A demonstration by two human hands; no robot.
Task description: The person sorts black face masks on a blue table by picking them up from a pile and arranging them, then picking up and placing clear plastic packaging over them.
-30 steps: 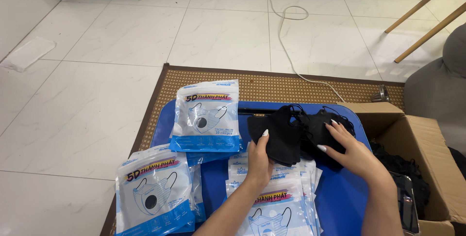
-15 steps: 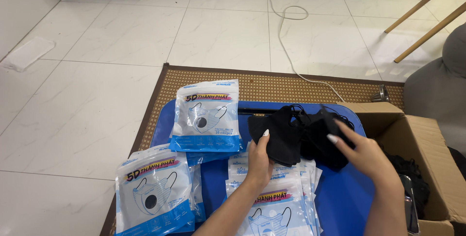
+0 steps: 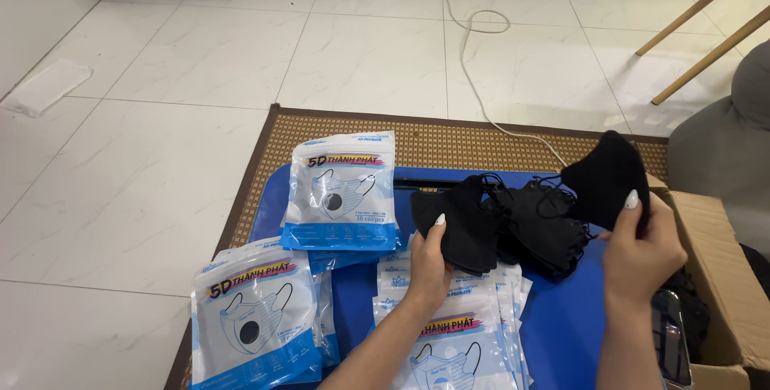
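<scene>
My right hand (image 3: 642,250) holds one black face mask (image 3: 605,177) lifted above a pile of black masks (image 3: 541,230) on a blue table (image 3: 561,326). My left hand (image 3: 429,258) presses on a black mask (image 3: 457,222) at the pile's left side. Under my left wrist lies a fanned stack of flat mask pouches (image 3: 457,334). A filled blue-and-white mask packet (image 3: 345,193) lies left of the pile, with another filled packet (image 3: 253,318) at the table's near left corner.
An open cardboard box (image 3: 714,278) with dark contents stands right of the table. A woven mat (image 3: 449,137) lies under the table on the white tiled floor. A white cable (image 3: 473,53) runs across the floor, and wooden legs (image 3: 698,29) stand at the far right.
My right hand has pulled one black mask off the pile and raised it to the right. My left hand stays on the pile's left mask.
</scene>
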